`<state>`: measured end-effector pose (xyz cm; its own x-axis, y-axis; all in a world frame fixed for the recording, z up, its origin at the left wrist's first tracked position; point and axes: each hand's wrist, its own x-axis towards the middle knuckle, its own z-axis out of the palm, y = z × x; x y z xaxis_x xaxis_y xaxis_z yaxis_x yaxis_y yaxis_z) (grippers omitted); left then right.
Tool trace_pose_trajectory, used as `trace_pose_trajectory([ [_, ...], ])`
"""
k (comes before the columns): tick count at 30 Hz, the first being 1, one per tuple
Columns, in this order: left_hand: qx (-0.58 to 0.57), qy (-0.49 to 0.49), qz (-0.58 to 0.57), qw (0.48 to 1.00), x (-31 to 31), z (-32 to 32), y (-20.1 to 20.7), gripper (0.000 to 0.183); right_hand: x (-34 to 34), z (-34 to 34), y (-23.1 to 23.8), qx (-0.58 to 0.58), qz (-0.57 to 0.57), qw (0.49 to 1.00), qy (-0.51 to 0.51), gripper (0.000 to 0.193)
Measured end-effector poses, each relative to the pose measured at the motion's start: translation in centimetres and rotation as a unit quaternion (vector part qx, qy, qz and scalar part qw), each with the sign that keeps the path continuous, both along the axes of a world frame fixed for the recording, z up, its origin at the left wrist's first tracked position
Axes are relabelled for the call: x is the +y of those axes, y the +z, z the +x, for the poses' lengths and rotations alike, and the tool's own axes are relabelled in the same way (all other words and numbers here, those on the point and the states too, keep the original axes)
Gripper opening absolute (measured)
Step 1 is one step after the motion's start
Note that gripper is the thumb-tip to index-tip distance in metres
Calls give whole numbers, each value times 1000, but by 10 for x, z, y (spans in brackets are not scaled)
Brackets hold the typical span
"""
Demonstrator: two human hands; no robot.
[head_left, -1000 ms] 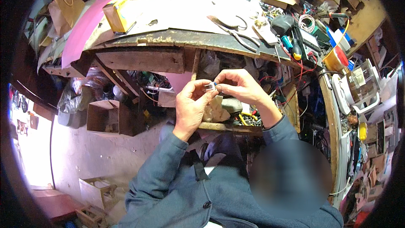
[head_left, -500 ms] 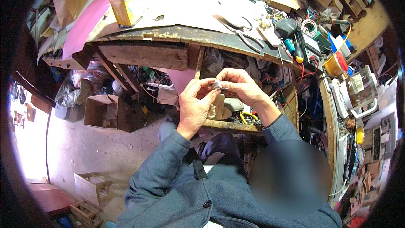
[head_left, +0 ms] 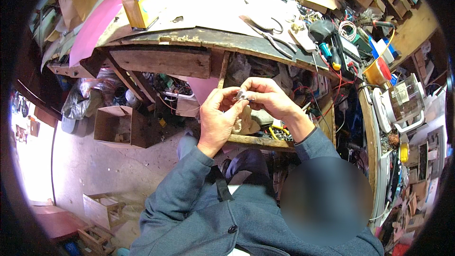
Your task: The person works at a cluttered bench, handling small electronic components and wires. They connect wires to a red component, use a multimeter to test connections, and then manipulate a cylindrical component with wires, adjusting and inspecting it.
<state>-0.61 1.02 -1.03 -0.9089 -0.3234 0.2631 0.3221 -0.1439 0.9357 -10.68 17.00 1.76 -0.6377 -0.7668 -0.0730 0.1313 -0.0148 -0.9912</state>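
While the left grip (head_left: 217, 119) is pinching a shiny piece (head_left: 242, 96) (half-hidden), the right grip (head_left: 269, 97) is too. Pliers (head_left: 268, 36) are lying beyond.

Head-worn fisheye view, upright, facing steeply down, wearer's jacket (head_left: 201, 225) close below, workbench (head_left: 213, 39) farther ahead

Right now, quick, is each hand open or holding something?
Left hand: closed, pinching a small shiny grey piece, exact shape unclear.
Right hand: closed, pinching at the same piece.

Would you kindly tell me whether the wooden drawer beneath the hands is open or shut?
Open: the wooden drawer juts out below the left hand and right hand, clutter showing inside.
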Motion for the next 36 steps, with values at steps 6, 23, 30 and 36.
trace_pose_trajectory([
  [6,-19,-8,-1,1000,-3,-3,-2,19,-1,1,1,40,24,998,-40,11],
  [23,-44,-53,55,996,-10,-7,-2,26,5,1,10,52,5,997,-50,14],
  [30,-47,-57,79,994,-7,-4,6,28,4,5,17,58,2,996,-64,12],
  [36,-16,-65,61,996,-8,-4,-1,32,5,2,14,67,5,994,-87,13],
])
